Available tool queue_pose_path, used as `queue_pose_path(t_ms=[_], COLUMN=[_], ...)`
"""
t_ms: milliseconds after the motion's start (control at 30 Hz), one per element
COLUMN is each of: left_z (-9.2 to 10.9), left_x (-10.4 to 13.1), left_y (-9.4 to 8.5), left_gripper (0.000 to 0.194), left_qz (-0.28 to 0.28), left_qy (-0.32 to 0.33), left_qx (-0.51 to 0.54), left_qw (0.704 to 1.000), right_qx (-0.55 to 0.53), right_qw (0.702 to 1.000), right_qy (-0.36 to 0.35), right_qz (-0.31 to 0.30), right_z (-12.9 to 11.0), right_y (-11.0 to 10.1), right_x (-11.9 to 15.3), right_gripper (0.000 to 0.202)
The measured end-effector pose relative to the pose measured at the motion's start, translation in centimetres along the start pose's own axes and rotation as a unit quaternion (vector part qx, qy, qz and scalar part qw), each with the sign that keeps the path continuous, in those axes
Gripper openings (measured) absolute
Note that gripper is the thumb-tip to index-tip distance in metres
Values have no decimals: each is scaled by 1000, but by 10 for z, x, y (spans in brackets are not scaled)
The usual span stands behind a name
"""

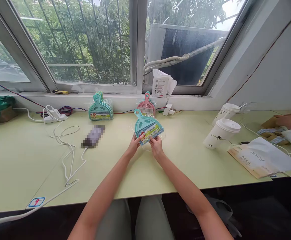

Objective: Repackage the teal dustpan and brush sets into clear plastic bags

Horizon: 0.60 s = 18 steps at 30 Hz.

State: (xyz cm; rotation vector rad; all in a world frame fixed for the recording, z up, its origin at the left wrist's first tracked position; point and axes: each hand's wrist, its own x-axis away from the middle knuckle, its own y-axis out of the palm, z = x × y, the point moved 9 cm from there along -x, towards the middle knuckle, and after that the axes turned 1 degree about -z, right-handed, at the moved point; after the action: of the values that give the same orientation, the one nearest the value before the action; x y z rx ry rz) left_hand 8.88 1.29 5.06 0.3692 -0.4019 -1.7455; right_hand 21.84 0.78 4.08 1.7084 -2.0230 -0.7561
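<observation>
Between my two hands is a teal dustpan and brush set (146, 126) in clear plastic wrap, tilted with its handle up and to the left. My left hand (134, 144) grips its lower left corner. Fingers of my right hand (156, 145) are closed on its lower edge, over the printed label. Just behind it stands a pink dustpan set (147, 104), partly hidden by the teal one. Farther left, a row of teal dustpan sets (100, 108) stands upright against the window ledge.
A phone (93, 136) on a white charging cable lies left of my hands. A power strip (55, 116) sits at the back left. On the right are white paper cups (221, 133) and a tissue pack (262, 158). A tissue box (160, 87) stands on the sill.
</observation>
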Motion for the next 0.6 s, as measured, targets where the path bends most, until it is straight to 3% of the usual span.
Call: queue_pose_path(t_ms=[300, 600], left_z=[14, 10], left_x=[-2, -4], left_y=[-23, -16], left_gripper=[49, 54], left_qz=[79, 30], left_qy=[49, 40], left_qx=[-119, -119], left_qw=[989, 992], right_qx=[33, 25], right_qw=[997, 999], right_qy=[18, 10], right_qz=[-64, -28], right_z=[0, 3], right_y=[12, 5], right_x=[-3, -2], right_gripper=[46, 40])
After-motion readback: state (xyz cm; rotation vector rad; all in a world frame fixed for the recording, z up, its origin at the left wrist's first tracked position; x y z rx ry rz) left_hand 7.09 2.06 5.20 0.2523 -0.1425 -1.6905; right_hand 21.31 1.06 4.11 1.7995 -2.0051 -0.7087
